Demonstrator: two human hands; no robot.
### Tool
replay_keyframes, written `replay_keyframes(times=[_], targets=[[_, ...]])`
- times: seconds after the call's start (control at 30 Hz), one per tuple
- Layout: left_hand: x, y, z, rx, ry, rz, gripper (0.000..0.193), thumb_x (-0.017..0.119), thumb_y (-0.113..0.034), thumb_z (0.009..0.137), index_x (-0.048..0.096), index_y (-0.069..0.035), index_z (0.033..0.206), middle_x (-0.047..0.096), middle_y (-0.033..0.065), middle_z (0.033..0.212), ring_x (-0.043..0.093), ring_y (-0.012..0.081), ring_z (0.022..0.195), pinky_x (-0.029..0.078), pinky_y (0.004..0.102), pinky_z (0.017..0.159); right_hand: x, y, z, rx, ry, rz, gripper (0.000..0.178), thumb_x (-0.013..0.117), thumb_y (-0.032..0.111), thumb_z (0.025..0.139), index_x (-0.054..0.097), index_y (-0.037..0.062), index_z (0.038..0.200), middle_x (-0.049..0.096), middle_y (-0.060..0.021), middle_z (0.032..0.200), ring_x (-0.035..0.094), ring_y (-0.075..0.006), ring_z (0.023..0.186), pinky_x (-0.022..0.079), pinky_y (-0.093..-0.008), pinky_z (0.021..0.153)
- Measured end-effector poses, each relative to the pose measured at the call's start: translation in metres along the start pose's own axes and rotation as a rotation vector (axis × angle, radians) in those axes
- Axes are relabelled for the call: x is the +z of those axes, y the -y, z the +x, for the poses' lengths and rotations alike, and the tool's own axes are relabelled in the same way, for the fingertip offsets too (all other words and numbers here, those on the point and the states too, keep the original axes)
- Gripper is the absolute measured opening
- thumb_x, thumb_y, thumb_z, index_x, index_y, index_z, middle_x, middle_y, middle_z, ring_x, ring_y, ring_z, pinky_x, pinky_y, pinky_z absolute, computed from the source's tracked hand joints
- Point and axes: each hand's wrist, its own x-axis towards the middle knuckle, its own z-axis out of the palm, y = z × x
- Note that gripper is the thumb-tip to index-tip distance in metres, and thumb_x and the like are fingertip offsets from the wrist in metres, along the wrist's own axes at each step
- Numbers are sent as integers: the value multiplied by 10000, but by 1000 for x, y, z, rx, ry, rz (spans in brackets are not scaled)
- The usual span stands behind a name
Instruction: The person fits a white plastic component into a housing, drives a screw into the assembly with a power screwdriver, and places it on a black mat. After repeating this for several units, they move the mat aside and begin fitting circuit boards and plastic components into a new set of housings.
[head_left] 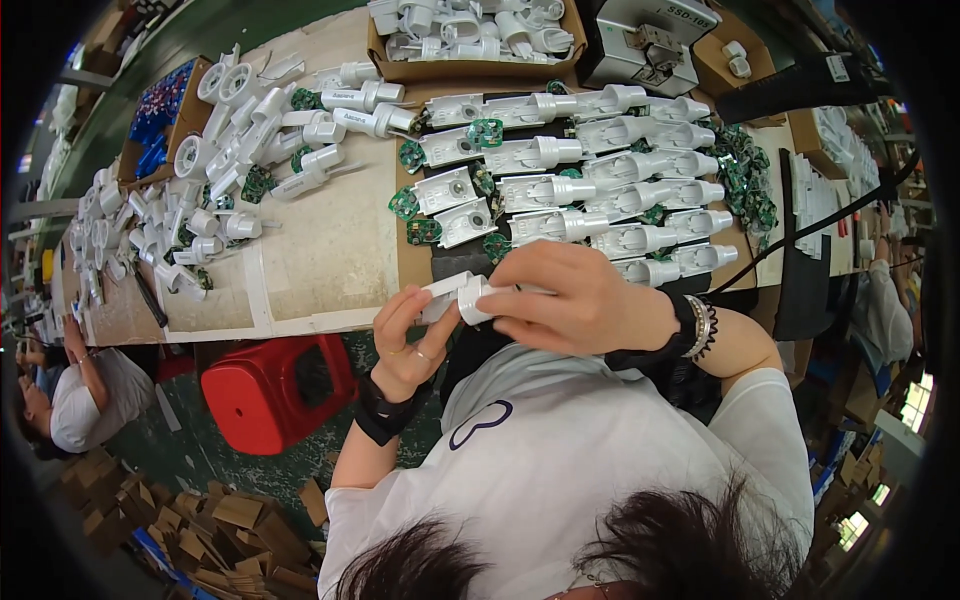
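2 hands grip 1 white plastic housing at the counter's near edge.

Left hand [408,345] fingers clasp the white plastic housing [462,297] from below; right hand [570,300] fingers clench over its top, just in front of rows of matching white housings [610,190] and round green circuit boards [486,132] on the counter [320,250].

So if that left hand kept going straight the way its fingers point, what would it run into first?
Probably the white plastic housing lying nearest on the bench, just beyond the white part that the left hand already grips together with the right hand. Depth is hard to judge here.
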Motion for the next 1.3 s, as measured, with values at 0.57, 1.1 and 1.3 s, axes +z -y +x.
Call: replay_keyframes(times=[0.57, 1.1, 1.3], targets=[[-16, -13, 8, 67, -162, 3, 451, 770, 26, 650, 687, -164, 1051, 446, 58, 1150, 474, 244, 1091, 507, 273, 840, 6, 13, 17, 260, 17, 495, 481, 792, 155, 711, 600, 20, 1130, 635, -73, 927, 628, -147, 838, 509, -264, 711], [-20, -14, 42, -14, 148, -24, 428, 686, 23, 648, 683, -106, 1056, 556, 133, 1160, 588, 282, 985, 540, 331, 765, 18, -6, 4, 772, 76, 937, 378, 718, 153, 809, 583, 11, 1133, 653, -43, 933, 609, -80, 840, 501, -233, 758], [-10, -11, 40, -24, 177, -19, 438, 649, 35, 632, 676, -96, 1050, 552, 154, 1164, 589, 313, 989, 531, 350, 779, -2, 1, 4, 593, 70, 493, 460, 729, 139, 780, 552, 3, 1182, 597, -101, 1110, 581, -149, 986, 480, -278, 834]])
